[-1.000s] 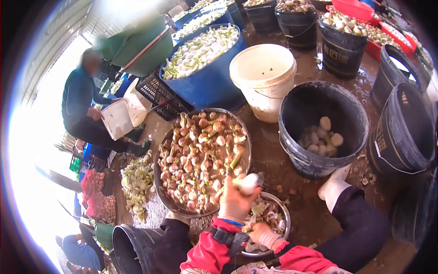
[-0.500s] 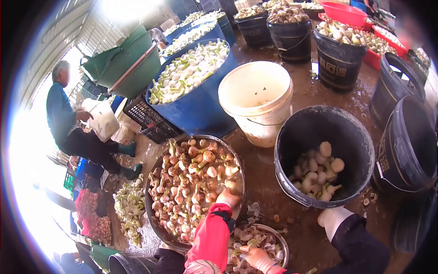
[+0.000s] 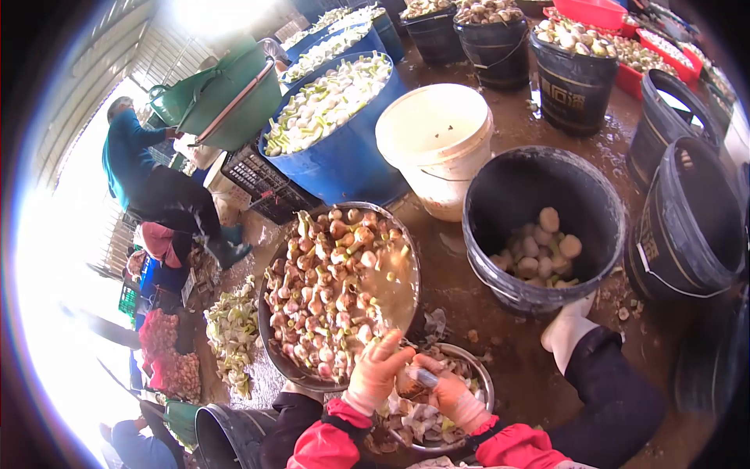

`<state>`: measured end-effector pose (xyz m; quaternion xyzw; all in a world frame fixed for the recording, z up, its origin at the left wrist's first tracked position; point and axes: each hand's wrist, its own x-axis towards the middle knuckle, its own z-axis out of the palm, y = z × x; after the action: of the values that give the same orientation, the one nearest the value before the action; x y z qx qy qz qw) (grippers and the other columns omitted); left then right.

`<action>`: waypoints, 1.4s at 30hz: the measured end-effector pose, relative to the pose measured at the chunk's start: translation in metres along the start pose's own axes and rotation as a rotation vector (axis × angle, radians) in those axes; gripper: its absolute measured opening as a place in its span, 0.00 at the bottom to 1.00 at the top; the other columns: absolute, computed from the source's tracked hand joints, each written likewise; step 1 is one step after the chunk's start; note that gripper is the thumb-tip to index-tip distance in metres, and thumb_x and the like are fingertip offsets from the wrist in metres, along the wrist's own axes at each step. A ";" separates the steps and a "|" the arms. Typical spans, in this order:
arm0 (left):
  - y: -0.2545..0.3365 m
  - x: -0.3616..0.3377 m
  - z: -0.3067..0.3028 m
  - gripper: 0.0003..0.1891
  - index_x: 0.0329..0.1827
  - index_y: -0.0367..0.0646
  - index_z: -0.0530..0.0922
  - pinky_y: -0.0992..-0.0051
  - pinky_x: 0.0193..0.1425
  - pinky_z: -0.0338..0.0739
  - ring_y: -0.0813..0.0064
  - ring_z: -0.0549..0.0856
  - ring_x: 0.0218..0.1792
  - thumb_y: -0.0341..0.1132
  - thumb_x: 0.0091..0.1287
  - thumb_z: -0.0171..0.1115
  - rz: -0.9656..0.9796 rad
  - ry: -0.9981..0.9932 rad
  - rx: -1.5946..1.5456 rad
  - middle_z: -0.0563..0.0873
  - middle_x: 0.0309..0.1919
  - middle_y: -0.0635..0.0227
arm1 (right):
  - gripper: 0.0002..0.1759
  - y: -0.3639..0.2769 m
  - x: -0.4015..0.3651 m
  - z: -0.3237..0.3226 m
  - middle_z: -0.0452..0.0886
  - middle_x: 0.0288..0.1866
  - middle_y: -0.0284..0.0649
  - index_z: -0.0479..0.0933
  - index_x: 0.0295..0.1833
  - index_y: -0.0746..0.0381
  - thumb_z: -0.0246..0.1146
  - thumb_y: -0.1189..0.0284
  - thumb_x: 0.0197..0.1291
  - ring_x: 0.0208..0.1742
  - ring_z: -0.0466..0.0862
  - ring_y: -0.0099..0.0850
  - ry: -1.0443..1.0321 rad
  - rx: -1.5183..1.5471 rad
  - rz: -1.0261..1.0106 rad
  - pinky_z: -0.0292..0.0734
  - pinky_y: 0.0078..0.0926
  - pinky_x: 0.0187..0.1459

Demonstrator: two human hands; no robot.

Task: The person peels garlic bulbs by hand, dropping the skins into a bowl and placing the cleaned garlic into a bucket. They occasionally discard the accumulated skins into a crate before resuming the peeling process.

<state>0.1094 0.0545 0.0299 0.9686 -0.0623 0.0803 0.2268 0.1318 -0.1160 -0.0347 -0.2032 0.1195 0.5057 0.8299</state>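
Note:
Over the bowl of peelings, my left hand point(image 3: 378, 375) is closed round a brownish garlic bulb point(image 3: 407, 384), partly hidden by the fingers. Close beside it, my right hand point(image 3: 455, 399) grips a small grey blade, seemingly a knife point(image 3: 426, 377), at the bulb; its handle is hidden. Beneath both hands, the metal bowl point(image 3: 490, 389) holds papery skins and trimmings. A wide basin point(image 3: 419, 273) of unpeeled garlic bulbs point(image 3: 316, 289) in murky water stands just beyond my left hand. Pale trimmed garlic bulbs point(image 3: 539, 254) lie in the black bucket point(image 3: 539, 184) ahead on the right.
A white bucket point(image 3: 433, 176) and blue tub point(image 3: 332, 176) heaped with trimmed garlic stand beyond. Black buckets point(image 3: 687, 227) line the right side. Green tubs point(image 3: 242, 102) are stacked at the left, beside a person point(image 3: 148, 172). Leafy trimmings point(image 3: 233, 336) lie on the wet floor.
My left hand has come back from the basin to my right hand, with a garlic bulb in it. The person at the left has turned and now reaches to the green tubs.

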 end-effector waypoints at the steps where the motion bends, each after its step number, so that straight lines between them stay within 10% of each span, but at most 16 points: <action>1: 0.000 -0.022 0.017 0.22 0.53 0.45 0.79 0.66 0.55 0.75 0.58 0.80 0.53 0.19 0.54 0.57 -0.263 0.070 -0.231 0.78 0.56 0.55 | 0.24 0.007 0.000 -0.003 0.77 0.53 0.37 0.68 0.63 0.57 0.63 0.67 0.62 0.51 0.80 0.32 -0.017 -0.021 -0.007 0.77 0.35 0.53; 3: 0.036 -0.035 0.021 0.22 0.61 0.38 0.72 0.72 0.59 0.73 0.67 0.79 0.55 0.20 0.62 0.54 -0.446 0.469 -0.428 0.77 0.57 0.57 | 0.21 0.010 -0.013 0.009 0.77 0.52 0.37 0.68 0.60 0.64 0.61 0.72 0.63 0.51 0.80 0.30 0.019 0.035 0.031 0.77 0.28 0.54; 5: 0.035 -0.072 0.037 0.27 0.69 0.31 0.58 0.76 0.62 0.69 0.74 0.75 0.57 0.29 0.70 0.54 -0.769 0.477 -0.968 0.75 0.59 0.59 | 0.21 0.019 -0.016 0.012 0.77 0.51 0.37 0.69 0.60 0.65 0.61 0.74 0.62 0.50 0.80 0.30 -0.009 -0.115 -0.090 0.76 0.26 0.54; 7: 0.044 -0.092 0.033 0.34 0.70 0.30 0.56 0.74 0.62 0.68 0.75 0.74 0.57 0.37 0.67 0.60 -0.686 0.343 -1.392 0.75 0.58 0.60 | 0.21 0.024 -0.016 0.013 0.77 0.51 0.37 0.69 0.60 0.65 0.62 0.75 0.62 0.51 0.80 0.30 0.041 -0.120 -0.099 0.76 0.26 0.54; 14: 0.060 -0.108 0.023 0.40 0.63 0.35 0.69 0.66 0.57 0.73 0.53 0.77 0.53 0.42 0.47 0.76 -0.569 0.178 -0.152 0.76 0.51 0.49 | 0.22 0.032 -0.019 0.014 0.79 0.57 0.38 0.72 0.62 0.65 0.61 0.77 0.62 0.54 0.79 0.25 0.150 -0.672 -0.185 0.70 0.18 0.56; 17: 0.073 -0.103 0.027 0.39 0.61 0.38 0.70 0.65 0.56 0.73 0.53 0.77 0.52 0.43 0.45 0.76 -0.560 0.135 -0.083 0.75 0.50 0.52 | 0.26 0.026 -0.030 0.024 0.81 0.54 0.39 0.68 0.66 0.62 0.59 0.80 0.61 0.52 0.79 0.23 0.200 -1.030 -0.280 0.71 0.18 0.55; 27: 0.077 -0.101 0.036 0.39 0.61 0.38 0.68 0.61 0.53 0.74 0.55 0.78 0.48 0.41 0.46 0.76 -0.374 0.036 0.138 0.76 0.47 0.54 | 0.26 0.045 -0.014 0.003 0.81 0.54 0.44 0.70 0.63 0.66 0.54 0.84 0.56 0.54 0.79 0.27 0.413 -0.867 -0.315 0.70 0.21 0.57; 30: 0.073 -0.099 0.036 0.40 0.68 0.41 0.58 0.65 0.50 0.79 0.61 0.82 0.45 0.38 0.55 0.72 -0.841 0.312 -1.088 0.77 0.49 0.57 | 0.25 0.038 -0.013 -0.008 0.81 0.53 0.42 0.74 0.58 0.69 0.51 0.88 0.53 0.52 0.79 0.27 0.299 -0.744 -0.332 0.70 0.19 0.56; 33: 0.064 -0.112 0.032 0.27 0.59 0.46 0.71 0.57 0.48 0.80 0.56 0.82 0.49 0.48 0.61 0.65 -0.884 0.421 -2.211 0.80 0.50 0.57 | 0.24 0.031 -0.014 -0.007 0.81 0.53 0.41 0.74 0.59 0.69 0.51 0.88 0.54 0.50 0.79 0.26 0.095 -0.570 -0.259 0.71 0.20 0.55; 37: 0.053 -0.116 0.039 0.26 0.58 0.46 0.72 0.55 0.47 0.81 0.54 0.82 0.49 0.53 0.63 0.60 -0.973 0.521 -2.060 0.81 0.52 0.58 | 0.17 0.022 -0.027 0.002 0.82 0.47 0.36 0.78 0.53 0.67 0.54 0.83 0.58 0.46 0.80 0.24 0.138 -0.189 -0.122 0.75 0.22 0.48; 42: 0.059 -0.104 0.036 0.31 0.58 0.45 0.71 0.61 0.44 0.80 0.60 0.82 0.46 0.58 0.60 0.62 -0.913 0.295 -1.748 0.81 0.49 0.61 | 0.13 0.035 -0.013 -0.019 0.83 0.43 0.35 0.78 0.51 0.65 0.61 0.73 0.61 0.41 0.81 0.23 0.214 -0.536 -0.176 0.76 0.22 0.42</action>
<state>0.0033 -0.0053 0.0047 0.3728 0.3079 0.0309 0.8748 0.0949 -0.1205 -0.0537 -0.4769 0.0506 0.4210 0.7699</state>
